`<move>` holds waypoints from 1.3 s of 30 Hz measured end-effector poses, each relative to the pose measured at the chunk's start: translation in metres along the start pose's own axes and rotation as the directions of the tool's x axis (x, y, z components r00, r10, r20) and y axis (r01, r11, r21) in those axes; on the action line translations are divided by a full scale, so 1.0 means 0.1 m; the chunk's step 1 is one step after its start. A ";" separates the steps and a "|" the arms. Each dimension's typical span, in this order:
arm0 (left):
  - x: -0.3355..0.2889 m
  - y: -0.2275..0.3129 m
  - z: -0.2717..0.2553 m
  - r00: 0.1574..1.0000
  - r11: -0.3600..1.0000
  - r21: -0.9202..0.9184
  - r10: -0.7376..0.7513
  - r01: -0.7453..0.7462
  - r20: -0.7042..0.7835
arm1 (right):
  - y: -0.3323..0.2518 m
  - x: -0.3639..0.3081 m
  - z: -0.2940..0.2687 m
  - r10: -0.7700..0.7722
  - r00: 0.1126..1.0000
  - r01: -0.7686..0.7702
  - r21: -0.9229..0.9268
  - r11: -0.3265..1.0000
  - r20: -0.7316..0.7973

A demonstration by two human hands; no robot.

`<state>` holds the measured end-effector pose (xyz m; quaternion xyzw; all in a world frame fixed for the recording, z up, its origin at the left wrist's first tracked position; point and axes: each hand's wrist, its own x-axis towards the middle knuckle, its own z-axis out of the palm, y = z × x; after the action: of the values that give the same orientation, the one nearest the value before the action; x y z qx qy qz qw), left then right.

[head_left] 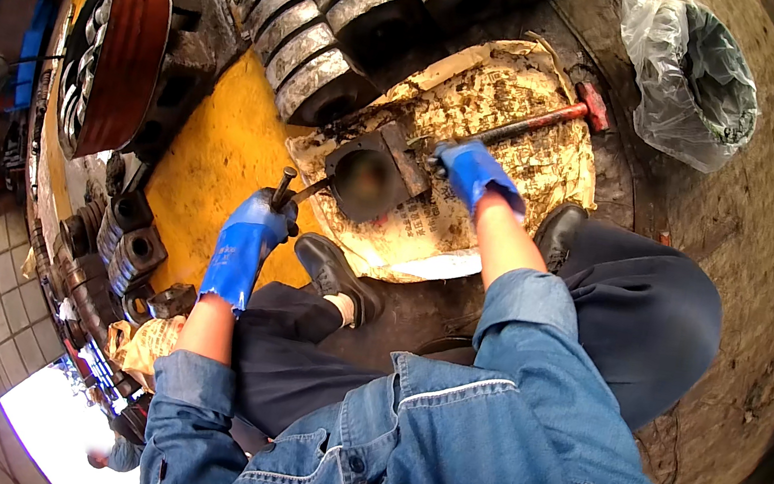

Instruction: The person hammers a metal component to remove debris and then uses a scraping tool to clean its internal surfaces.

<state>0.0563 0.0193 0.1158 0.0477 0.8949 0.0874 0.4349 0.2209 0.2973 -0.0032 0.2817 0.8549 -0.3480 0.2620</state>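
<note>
The block [405,166] looks like rough metal, the sheet [562,160] papery, the bag [664,78] glossy plastic.

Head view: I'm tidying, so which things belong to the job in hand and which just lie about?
In use: metal tool in left hand; hammer in right hand; holed block; sacking beneath.

Apparently lying about: plastic bag; stacked blocks.

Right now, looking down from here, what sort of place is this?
Probably a metal workshop. It has rows of grimy metal blocks, a hammer with a red head in the person's right hand, and blue gloves for dirty work.
</note>
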 end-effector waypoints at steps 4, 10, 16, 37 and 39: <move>0.11 -0.01 0.03 1.000 1.000 0.012 0.018 -0.018 0.017 | 0.97 0.35 0.20 0.076 0.997 -0.071 0.303 0.950 -0.007; 0.01 -0.33 -0.05 0.991 0.991 0.109 0.090 -0.079 -0.098 | 1.33 0.14 0.07 0.556 0.815 -0.323 0.924 0.207 0.160; -0.45 0.07 -0.05 0.998 0.989 0.144 0.049 -0.041 -0.051 | 1.53 -0.21 -0.08 0.536 0.648 -0.458 0.286 0.842 -0.540; -1.21 1.30 0.83 0.575 0.653 0.238 0.751 -0.719 -0.323 | -0.03 -0.56 -0.27 -0.426 0.902 -0.095 0.927 -0.364 -0.075; -0.88 1.22 0.64 0.863 0.905 -0.089 0.361 -0.415 -0.353 | -0.13 -0.46 -0.79 -0.093 0.988 -0.145 0.933 -0.330 0.121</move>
<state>0.1620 0.1320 0.1695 0.1764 0.9164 0.2525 0.2556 0.2246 0.3345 0.0816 0.3692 0.1818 -0.9114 -0.0087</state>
